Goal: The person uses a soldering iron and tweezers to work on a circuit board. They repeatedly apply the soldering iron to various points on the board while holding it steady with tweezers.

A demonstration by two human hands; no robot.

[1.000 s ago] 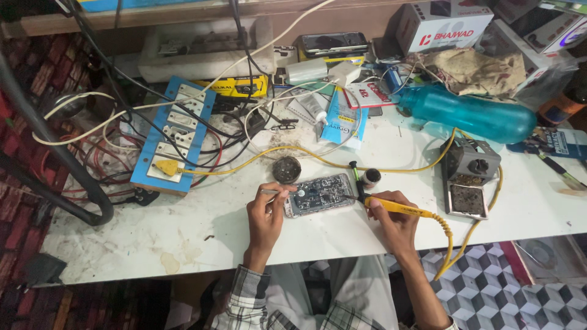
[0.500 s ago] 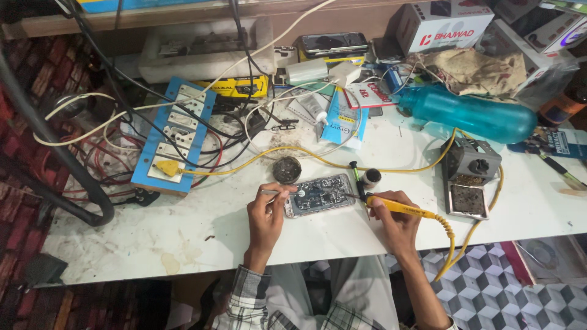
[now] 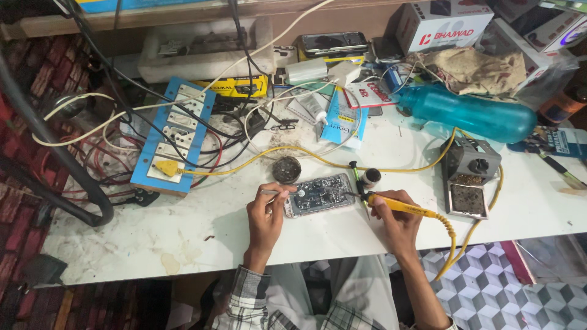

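The right hand (image 3: 391,217) grips a yellow soldering iron (image 3: 400,206), tip on the opened phone (image 3: 319,194). The left hand (image 3: 267,211) pinches tweezers (image 3: 272,192) at the phone's left edge. The phone lies flat on the white surface (image 3: 183,238), near a round tin (image 3: 286,169).

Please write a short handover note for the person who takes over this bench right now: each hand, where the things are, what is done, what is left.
Left hand: holds tweezers at the left edge of the opened phone.
Right hand: grips the yellow soldering iron, tip at the phone's right edge.
Phone lies flat on the white bench, board exposed; small round tin just behind it; iron stand to the right.
Done: phone opened.
Left: board work, closing.
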